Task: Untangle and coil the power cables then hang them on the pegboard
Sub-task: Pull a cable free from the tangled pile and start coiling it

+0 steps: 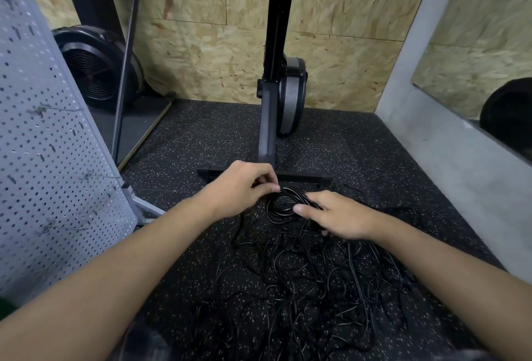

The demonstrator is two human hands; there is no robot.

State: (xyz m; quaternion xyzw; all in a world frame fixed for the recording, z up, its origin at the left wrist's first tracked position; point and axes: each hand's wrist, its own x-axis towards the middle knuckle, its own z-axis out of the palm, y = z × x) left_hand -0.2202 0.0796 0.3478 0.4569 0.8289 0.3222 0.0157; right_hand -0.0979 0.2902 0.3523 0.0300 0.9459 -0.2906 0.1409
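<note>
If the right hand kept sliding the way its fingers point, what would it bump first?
Probably the left hand, pinching the same cable coil just ahead; depth is unclear.

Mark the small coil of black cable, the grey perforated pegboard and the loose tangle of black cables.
small coil of black cable (291, 197): head view, on its upper bundled strands.
grey perforated pegboard (43, 159): head view, on its bare face.
loose tangle of black cables (302, 288): head view, middle of the pile.

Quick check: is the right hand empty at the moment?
No, the right hand grips the small black coil, and the left hand pinches a strand at the coil's top.
</note>
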